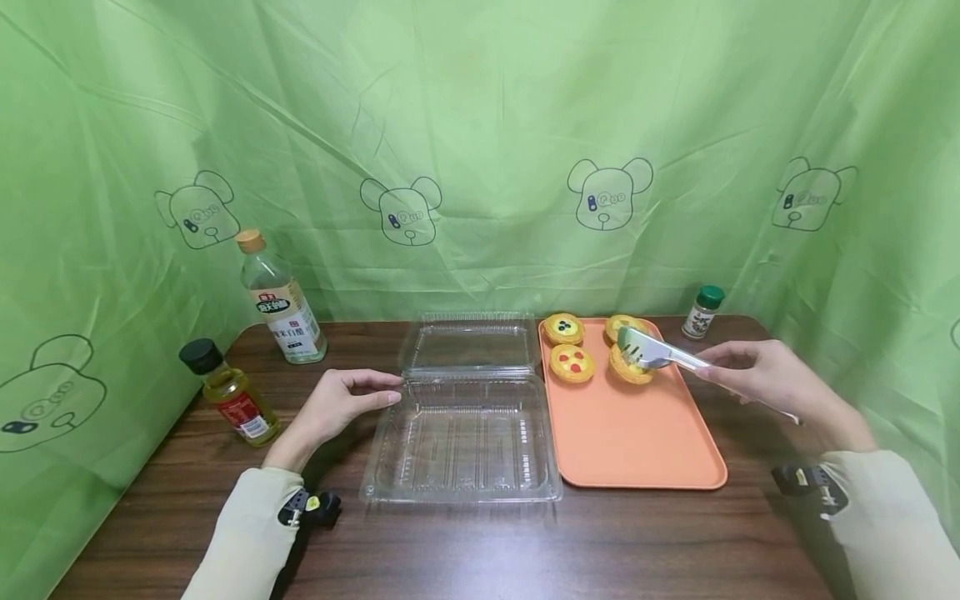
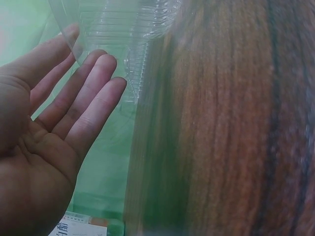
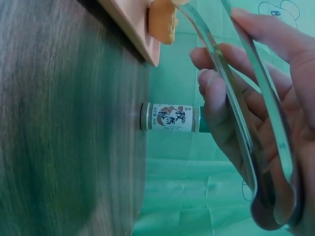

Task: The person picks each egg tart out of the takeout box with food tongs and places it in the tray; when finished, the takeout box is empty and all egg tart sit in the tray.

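My left hand (image 1: 330, 412) is at the left side of the clear plastic container (image 1: 461, 496), pinching its edge near the hinge between thumb and fingers. The container lies with its lid (image 1: 472, 346) folded back. In the left wrist view, the remaining fingers (image 2: 96, 108) extend beside the plastic. With my right hand (image 1: 772, 379) I grip metal tongs (image 1: 671, 354), whose slotted head is over the front right egg tart (image 1: 630, 372). Three more tarts sit on the orange tray (image 1: 637, 450): one with blueberries (image 1: 562, 328), one with red pieces (image 1: 572, 364), and one partly hidden at back right (image 1: 618, 323).
On the left stand a clear vinegar bottle (image 1: 288, 321) and an oil bottle with a black cap (image 1: 236, 400). A small green-capped spice jar (image 1: 699, 317) is behind the right hand. Green cloth (image 1: 495, 108) hangs behind the brown table (image 1: 600, 542).
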Demonstrator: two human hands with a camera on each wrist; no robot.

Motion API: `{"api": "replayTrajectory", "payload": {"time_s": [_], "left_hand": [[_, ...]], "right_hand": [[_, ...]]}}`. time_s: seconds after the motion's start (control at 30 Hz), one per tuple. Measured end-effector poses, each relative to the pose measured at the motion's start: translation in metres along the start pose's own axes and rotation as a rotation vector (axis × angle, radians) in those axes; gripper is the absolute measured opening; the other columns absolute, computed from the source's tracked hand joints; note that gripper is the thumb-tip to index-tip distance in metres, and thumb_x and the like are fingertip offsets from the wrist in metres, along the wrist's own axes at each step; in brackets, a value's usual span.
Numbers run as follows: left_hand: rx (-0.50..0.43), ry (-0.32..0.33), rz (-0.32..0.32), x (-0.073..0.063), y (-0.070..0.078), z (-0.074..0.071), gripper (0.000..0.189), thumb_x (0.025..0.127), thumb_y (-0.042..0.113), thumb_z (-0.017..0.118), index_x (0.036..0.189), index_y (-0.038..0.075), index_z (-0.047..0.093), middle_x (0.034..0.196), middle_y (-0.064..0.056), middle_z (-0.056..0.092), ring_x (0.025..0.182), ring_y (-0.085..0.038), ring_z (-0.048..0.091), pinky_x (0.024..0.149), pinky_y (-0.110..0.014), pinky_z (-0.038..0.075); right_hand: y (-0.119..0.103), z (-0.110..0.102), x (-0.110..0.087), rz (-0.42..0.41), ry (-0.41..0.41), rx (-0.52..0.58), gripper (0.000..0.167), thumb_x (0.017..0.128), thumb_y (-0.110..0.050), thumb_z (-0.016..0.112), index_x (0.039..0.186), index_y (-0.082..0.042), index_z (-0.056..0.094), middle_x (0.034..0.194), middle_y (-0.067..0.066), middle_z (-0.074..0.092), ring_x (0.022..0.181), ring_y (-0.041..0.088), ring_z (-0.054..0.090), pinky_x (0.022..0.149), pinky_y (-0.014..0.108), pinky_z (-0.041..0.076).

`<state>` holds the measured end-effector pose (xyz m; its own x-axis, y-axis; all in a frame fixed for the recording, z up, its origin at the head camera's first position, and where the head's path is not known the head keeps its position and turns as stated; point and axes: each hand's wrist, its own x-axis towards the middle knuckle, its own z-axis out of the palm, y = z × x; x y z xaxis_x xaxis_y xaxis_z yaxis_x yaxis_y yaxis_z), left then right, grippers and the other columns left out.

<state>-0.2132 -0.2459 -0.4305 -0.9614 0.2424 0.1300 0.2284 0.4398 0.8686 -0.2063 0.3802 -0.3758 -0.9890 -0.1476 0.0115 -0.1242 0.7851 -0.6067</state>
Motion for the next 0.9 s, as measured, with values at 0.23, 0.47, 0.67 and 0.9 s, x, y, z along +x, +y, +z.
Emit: {"api": "replayTrajectory", "payload": {"time_s": [0.23, 0.47, 0.67, 0.9], "left_hand": [[-0.007, -0.004, -0.003, -0.0005, 0.0017, 0.0009, 0.03, 0.092, 0.026, 0.087, 0.118, 0.011, 0.083, 0.117, -0.005, 0.078, 0.102, -0.016, 0.071, 0.082, -0.026, 0.057], [-0.005, -0.001, 0.001, -0.0014, 0.0019, -0.0001, 0.031, 0.091, 0.026, 0.088, 0.118, 0.012, 0.083, 0.117, -0.005, 0.078, 0.104, -0.016, 0.071, 0.083, -0.026, 0.057], [0.002, -0.003, 0.011, -0.0006, 0.0033, -0.0009, 0.03, 0.091, 0.026, 0.088, 0.117, 0.011, 0.083, 0.116, -0.005, 0.078, 0.105, -0.015, 0.071, 0.084, -0.025, 0.056], [-0.001, -0.01, 0.006, -0.0011, 0.0023, -0.0003, 0.03, 0.092, 0.025, 0.087, 0.118, 0.01, 0.082, 0.117, -0.006, 0.078, 0.105, -0.016, 0.071, 0.084, -0.026, 0.056]], "right_hand": [[0.0038, -0.0016, -0.0011, 0.008, 0.002, -0.007, 0.039, 0.098, -0.042, 0.079, 0.124, -0.013, 0.077, 0.073, 0.011, 0.066, 0.058, 0.027, 0.062, 0.049, 0.034, 0.047], [0.0026, -0.0039, -0.0004, -0.012, -0.007, -0.01, 0.04, 0.099, -0.04, 0.078, 0.125, -0.011, 0.076, 0.069, 0.009, 0.064, 0.055, 0.025, 0.06, 0.046, 0.033, 0.045], [0.0037, -0.0072, -0.0036, 0.01, -0.013, -0.036, 0.046, 0.098, -0.045, 0.078, 0.127, -0.011, 0.075, 0.068, 0.009, 0.064, 0.052, 0.022, 0.058, 0.045, 0.034, 0.045], [0.0017, -0.008, -0.0055, 0.033, -0.033, -0.021, 0.048, 0.097, -0.047, 0.078, 0.127, -0.01, 0.074, 0.068, 0.008, 0.062, 0.052, 0.022, 0.058, 0.043, 0.033, 0.045]]}}
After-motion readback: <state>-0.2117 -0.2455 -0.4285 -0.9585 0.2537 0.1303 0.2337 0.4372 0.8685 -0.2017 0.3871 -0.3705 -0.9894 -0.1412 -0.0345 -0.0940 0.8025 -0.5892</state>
